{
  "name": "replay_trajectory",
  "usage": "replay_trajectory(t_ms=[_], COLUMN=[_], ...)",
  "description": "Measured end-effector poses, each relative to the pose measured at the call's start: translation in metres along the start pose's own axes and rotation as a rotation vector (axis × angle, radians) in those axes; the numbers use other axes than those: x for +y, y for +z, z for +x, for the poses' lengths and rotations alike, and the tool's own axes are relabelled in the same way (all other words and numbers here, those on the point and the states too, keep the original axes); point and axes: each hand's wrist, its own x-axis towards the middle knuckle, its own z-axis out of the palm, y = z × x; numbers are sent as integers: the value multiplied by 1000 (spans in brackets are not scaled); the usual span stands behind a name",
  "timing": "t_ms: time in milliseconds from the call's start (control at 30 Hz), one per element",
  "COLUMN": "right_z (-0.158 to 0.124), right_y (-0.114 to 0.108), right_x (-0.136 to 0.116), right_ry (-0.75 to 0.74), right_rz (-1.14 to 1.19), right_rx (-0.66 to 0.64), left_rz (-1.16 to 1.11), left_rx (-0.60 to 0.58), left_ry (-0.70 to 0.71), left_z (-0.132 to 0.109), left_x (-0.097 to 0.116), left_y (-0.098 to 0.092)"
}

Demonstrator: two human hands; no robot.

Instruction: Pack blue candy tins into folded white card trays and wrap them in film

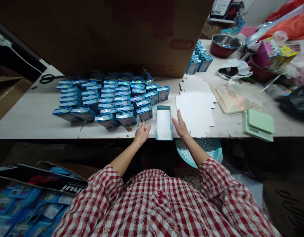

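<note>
An open blue-edged carton tray point(163, 123) with a white inside lies at the table's front edge, between my two hands. My left hand point(142, 133) rests palm down just left of it, and my right hand point(180, 126) lies flat just to its right. Neither hand visibly grips it. Several rows of small blue printed boxes point(104, 102) stand packed together to the left. Flat white die-cut card sheets point(196, 110) lie beyond my right hand.
A large brown cardboard panel point(92, 36) rises behind the boxes, with black-handled scissors point(48, 79) to its left. More blue boxes point(198, 64), a steel bowl point(226, 44) and a green kitchen scale point(258, 125) are on the right. A carton of blue packaging point(25, 204) sits low at left.
</note>
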Motion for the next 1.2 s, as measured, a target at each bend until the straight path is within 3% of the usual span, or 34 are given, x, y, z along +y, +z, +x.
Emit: replay_trajectory(t_ms=[100, 167, 233, 333, 400, 533, 667, 800, 933, 1067, 1200], right_z=[34, 66, 99, 134, 142, 131, 116, 105, 93, 82, 76], right_y=[2, 19, 40, 65, 73, 75, 74, 57, 11, -35, -48], right_x=[-38, -68, -93, -111, -113, -114, -115, -115, -111, -87, -49], right_ry=[-355, -588, -718, -729, -719, -750, -779, -758, -689, -648, -551], right_rz=[-267, -486, -684, -886, -954, -963, -891, -775, -658, -577, -560], right_rx=[-57, -178, -307, -461, -487, -412, -418, -419, -329, -241, -187], left_rz=[-248, -349, -395, -347, -269, -187, -126, -133, -158, -109, -82], left_rx=[62, 52, 49, 115, 200, 275, 321, 292, 223, 117, 67], left_ry=[-25, 7, 51, 148, 228, 342, 371, 370, 410, 466, 414], left_z=[-19, -28, -32, -29, -22, -5, 2, -3, 0, 13, 22], left_x=[-23, -29, -31, -33, -37, -46, -51, -52, -46, -18, 8], left_y=[-10, -12, -14, -23, -30, -40, -46, -47, -39, -10, 26])
